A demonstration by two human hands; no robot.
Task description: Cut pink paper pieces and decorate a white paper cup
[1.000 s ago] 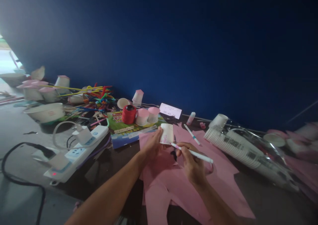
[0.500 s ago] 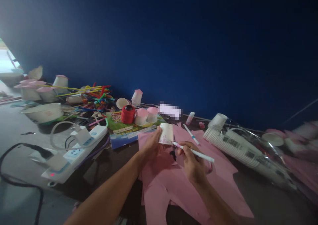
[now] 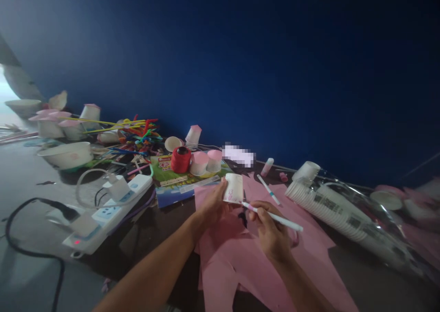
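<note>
My left hand (image 3: 213, 204) is closed around a small white paper cup (image 3: 233, 186) with pink marks drawn on its side. Between the fingers of my right hand (image 3: 271, 231) is a white marker (image 3: 283, 220) with a pink band. Its tip is at the cup's lower right edge; whether it touches is too small to tell. Pink paper (image 3: 254, 266) lies beneath both hands. Beyond my right hand rests a second white marker (image 3: 269, 190) with a teal band.
On the left are a power strip (image 3: 103, 220), a white bowl (image 3: 65, 156) and colourful pipe cleaners (image 3: 140, 133). Red thread (image 3: 180, 160) and pink-topped cups (image 3: 199, 163) stand on a green-blue packet (image 3: 178, 195). Stacked cups in plastic (image 3: 337, 211) lie right.
The view has shifted slightly, so everything appears a little further right and lower. Both hands keep their holds on the cup and the marker.
</note>
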